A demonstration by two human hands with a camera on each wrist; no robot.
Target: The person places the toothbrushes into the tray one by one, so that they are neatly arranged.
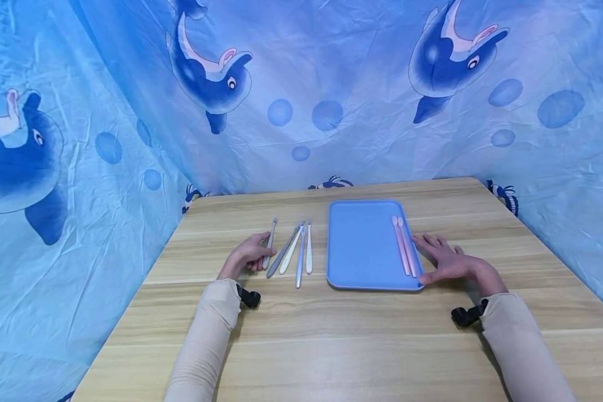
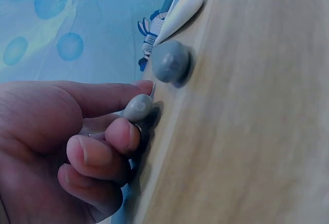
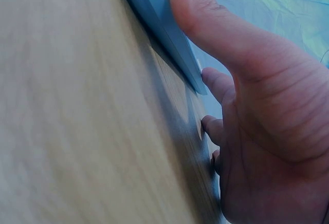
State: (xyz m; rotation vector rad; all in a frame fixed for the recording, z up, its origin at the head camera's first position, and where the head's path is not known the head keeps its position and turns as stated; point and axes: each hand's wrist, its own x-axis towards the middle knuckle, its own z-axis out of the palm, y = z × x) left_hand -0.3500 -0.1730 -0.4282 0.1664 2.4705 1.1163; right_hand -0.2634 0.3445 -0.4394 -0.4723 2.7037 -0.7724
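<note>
while the near half of the wooden table (image 1: 331, 346) lies bare toward its front edge, the blue tray (image 1: 364, 245) sits mid-table with two pink toothbrushes (image 1: 404, 245) along its right rim. the right hand (image 1: 444, 259) rests flat, fingers spread, thumb on the tray's near right corner. the left hand (image 1: 248, 254) curls round the grey toothbrush (image 1: 268, 245), leftmost of the row just left of the tray.
</note>
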